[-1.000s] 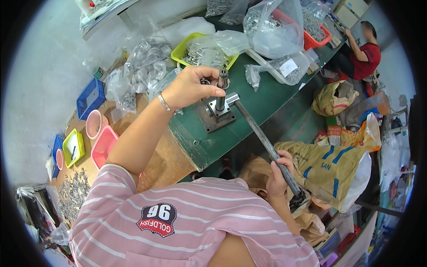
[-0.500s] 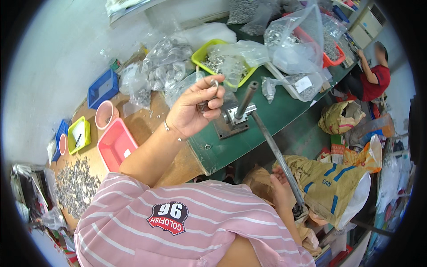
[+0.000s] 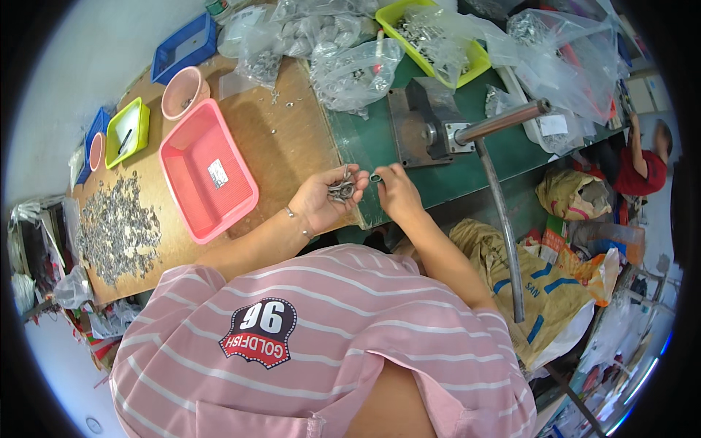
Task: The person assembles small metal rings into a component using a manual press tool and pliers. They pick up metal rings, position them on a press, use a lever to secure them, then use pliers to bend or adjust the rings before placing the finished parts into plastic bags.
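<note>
My left hand (image 3: 321, 203), palm up with fingers curled, cradles a small pile of shiny metal rings (image 3: 341, 190). Right beside it, my right hand (image 3: 399, 194) pinches a single metal ring (image 3: 376, 177) between thumb and fingers. Both hands are over the near edge of the worktop, where brown board meets green surface. Beyond my right hand stands a dark metal hand press (image 3: 434, 117) on a flat base. A thick round bar (image 3: 504, 121) sticks out from it, and a long steel pipe lever (image 3: 502, 226) slopes down toward me.
Left of my hands lies a pink tray (image 3: 201, 212), near a heap of small metal parts (image 3: 117, 230). A pink bowl (image 3: 185, 91), blue tray (image 3: 185, 47) and yellow-green basket (image 3: 478, 62) sit farther back. Bags (image 3: 358, 73) crowd the back; sacks (image 3: 540, 292) and another person (image 3: 642, 164) are at right.
My left hand has come down from beside the press toward the near edge, its palm now turned up. My right hand has left the area by the lever and come up beside it, now pinching a ring.
</note>
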`<state>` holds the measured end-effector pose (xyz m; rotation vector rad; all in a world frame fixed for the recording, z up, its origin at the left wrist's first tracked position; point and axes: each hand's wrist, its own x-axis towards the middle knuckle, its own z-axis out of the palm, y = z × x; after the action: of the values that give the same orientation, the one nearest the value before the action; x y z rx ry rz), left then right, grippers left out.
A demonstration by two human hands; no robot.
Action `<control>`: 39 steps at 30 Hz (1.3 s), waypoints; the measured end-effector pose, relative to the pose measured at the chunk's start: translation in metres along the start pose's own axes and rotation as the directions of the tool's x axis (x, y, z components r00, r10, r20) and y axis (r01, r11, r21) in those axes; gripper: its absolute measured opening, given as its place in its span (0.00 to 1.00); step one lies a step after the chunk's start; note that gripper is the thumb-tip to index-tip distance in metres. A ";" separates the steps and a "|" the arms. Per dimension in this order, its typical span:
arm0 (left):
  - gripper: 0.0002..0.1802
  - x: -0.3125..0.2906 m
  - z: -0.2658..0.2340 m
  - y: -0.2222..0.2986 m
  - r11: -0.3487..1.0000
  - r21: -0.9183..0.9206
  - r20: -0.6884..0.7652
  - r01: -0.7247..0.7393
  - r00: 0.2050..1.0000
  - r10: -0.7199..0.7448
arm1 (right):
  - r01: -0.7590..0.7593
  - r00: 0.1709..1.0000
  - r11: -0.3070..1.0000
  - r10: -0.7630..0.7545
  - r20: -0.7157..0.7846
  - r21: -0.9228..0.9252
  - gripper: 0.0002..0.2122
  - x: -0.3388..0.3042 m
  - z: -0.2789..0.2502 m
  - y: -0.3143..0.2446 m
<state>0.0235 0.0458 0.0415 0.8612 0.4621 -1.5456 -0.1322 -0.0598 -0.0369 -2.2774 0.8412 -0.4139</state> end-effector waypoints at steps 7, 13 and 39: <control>0.15 -0.028 -0.012 0.013 0.990 -0.142 0.208 -0.013 0.977 0.043 | -0.024 1.000 0.977 0.024 0.002 0.211 0.07 0.029 0.028 0.021; 0.18 -0.037 -0.014 0.020 0.950 -0.306 0.353 0.062 0.934 0.053 | -0.186 0.967 0.444 0.243 0.083 0.877 0.06 0.029 -0.038 -0.068; 0.15 -0.032 0.025 0.004 0.970 0.190 0.327 -0.153 0.941 0.085 | -0.319 0.934 0.474 0.304 0.188 0.820 0.03 0.020 -0.104 -0.105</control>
<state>0.0202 0.0479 0.0822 0.7675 0.0087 -1.6025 -0.1203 -0.0629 0.1123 -1.1686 0.7824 -0.4899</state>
